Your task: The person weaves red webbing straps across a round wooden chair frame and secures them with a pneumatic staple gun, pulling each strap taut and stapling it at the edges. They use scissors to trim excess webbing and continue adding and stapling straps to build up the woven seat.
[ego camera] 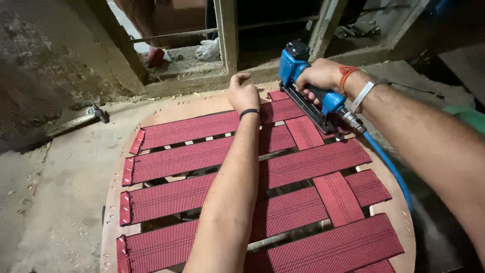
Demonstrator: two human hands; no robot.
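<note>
Gripping the blue pneumatic staple gun (pixel 308 83) at one o'clock, my right hand (pixel 323 76) presses it onto the red woven webbing straps (pixel 283 167); my left hand (pixel 243 93), loosely curled, rests on them at twelve, across the round plywood frame (pixel 399 217).

Dusty concrete floor (pixel 60 202), rough grey wall (pixel 45 55), weathered window frame (pixel 227 35)

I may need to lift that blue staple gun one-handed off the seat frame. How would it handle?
The blue staple gun probably feels heavy for its size, with a bulky head and a long metal magazine. The blue hose at its handle would likely tug and resist. The right hand wraps its handle fully, suggesting a secure, non-slippery hold.
</note>
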